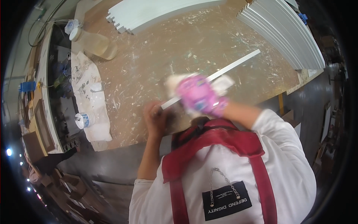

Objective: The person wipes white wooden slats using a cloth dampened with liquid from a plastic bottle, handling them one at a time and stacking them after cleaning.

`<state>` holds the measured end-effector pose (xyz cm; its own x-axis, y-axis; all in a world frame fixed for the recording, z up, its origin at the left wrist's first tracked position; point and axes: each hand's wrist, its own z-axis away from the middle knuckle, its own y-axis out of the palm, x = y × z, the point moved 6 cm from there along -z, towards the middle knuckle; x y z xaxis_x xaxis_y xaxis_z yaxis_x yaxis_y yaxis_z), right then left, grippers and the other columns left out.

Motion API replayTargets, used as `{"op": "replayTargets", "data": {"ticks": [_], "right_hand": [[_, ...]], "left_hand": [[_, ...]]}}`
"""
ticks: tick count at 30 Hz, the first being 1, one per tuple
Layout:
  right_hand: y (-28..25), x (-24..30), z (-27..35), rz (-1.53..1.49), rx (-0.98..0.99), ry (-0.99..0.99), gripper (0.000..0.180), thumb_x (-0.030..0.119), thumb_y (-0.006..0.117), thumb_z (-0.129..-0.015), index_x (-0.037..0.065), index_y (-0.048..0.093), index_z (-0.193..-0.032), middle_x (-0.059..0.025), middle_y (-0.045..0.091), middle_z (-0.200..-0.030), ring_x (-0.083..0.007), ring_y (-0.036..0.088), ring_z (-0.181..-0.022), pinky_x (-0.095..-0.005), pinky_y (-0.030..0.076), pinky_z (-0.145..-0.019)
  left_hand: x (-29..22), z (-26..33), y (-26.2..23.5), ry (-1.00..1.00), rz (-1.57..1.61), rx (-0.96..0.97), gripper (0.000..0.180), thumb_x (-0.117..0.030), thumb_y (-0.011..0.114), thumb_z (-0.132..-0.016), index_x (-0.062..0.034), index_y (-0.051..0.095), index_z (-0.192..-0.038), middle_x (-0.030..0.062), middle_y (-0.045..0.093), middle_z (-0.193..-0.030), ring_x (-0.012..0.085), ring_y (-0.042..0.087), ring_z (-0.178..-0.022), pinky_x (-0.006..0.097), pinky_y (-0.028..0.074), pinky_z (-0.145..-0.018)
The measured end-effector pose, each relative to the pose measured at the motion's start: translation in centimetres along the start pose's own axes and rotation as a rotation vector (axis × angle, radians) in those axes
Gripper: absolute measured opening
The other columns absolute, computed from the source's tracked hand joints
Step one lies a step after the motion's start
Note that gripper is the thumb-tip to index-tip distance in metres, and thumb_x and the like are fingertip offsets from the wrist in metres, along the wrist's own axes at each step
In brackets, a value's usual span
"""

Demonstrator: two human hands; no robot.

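Observation:
A long thin white strip (231, 66) lies diagonally on the paint-spattered brown workbench (156, 56). My left hand (154, 116), bare, grips the strip's near end by the bench's front edge. My right hand (199, 95), in a pink patterned glove, sits on the strip just beyond the left hand and is blurred. It holds a white cloth or pad (225, 83) against the strip; the cloth shows on both sides of the glove.
Stacks of white slats lie at the far edge (149, 13) and far right (287, 33). A clear plastic jug (95, 43) lies on its side at the left, near a stained white cloth (87, 86) and a small blue-labelled container (84, 120). Cluttered shelves stand further left.

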<state>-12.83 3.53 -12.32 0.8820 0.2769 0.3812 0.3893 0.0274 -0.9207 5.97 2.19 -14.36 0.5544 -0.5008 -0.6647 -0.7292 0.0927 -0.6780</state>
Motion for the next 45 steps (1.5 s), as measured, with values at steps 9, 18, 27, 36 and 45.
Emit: {"op": "replayTargets", "data": {"ticks": [9,18,27,36,45], "right_hand": [[-19.6,-22.2,15.1,0.415,-0.571,0.653,0.014,0.018,0.054,-0.089,0.007,0.056,-0.097,-0.011,0.057,-0.079,-0.0252,0.059,-0.071,-0.0385,0.048,-0.063],[-2.8,5.1,0.2,-0.173,-0.027,-0.222,0.016,0.017,0.057,-0.076,0.013,0.063,-0.09,-0.0066,0.064,-0.09,-0.0214,0.063,-0.083,-0.0359,0.049,-0.076],[-12.3,-27.0,9.2,-0.276,-0.717,0.703,0.03,0.029,0.049,-0.095,0.003,0.059,-0.107,-0.014,0.065,-0.102,-0.0243,0.062,-0.093,-0.0369,0.049,-0.085],[-10.9,-29.9,14.9,-0.644,-0.725,0.791,0.032,0.025,0.053,-0.093,0.002,0.058,-0.115,-0.0137,0.065,-0.108,-0.0233,0.061,-0.097,-0.0322,0.047,-0.087],[-8.6,-29.5,14.7,-0.856,-0.945,0.758,0.026,0.017,0.051,-0.096,-0.002,0.057,-0.113,-0.0082,0.064,-0.106,-0.0138,0.058,-0.094,-0.0272,0.047,-0.083]], "left_hand": [[0.4,-1.2,1.0,-0.427,0.491,0.311,0.02,-0.019,0.058,-0.088,-0.0009,0.06,-0.098,0.009,0.064,-0.082,0.0188,0.061,-0.075,0.032,0.047,-0.075],[-5.6,-2.9,0.6,-1.145,0.948,0.163,0.029,-0.029,0.045,-0.097,-0.0054,0.058,-0.107,0.0016,0.059,-0.07,0.0112,0.053,-0.062,0.027,0.042,-0.06],[-3.3,1.8,0.9,-1.319,1.821,0.406,0.035,-0.03,0.039,-0.099,-0.001,0.056,-0.108,-0.0035,0.032,-0.047,0.01,0.029,-0.042,0.026,0.028,-0.046],[-1.4,-2.9,-5.6,-0.614,-0.021,0.766,0.029,-0.025,0.058,-0.09,0.0,0.061,-0.103,0.0153,0.066,-0.089,0.0249,0.065,-0.064,0.036,0.048,-0.061],[-6.0,-6.9,0.4,-0.073,-0.35,0.601,0.025,-0.022,0.066,-0.083,-0.0017,0.062,-0.096,0.0202,0.061,-0.091,0.0387,0.058,-0.085,0.045,0.046,-0.074]]}}
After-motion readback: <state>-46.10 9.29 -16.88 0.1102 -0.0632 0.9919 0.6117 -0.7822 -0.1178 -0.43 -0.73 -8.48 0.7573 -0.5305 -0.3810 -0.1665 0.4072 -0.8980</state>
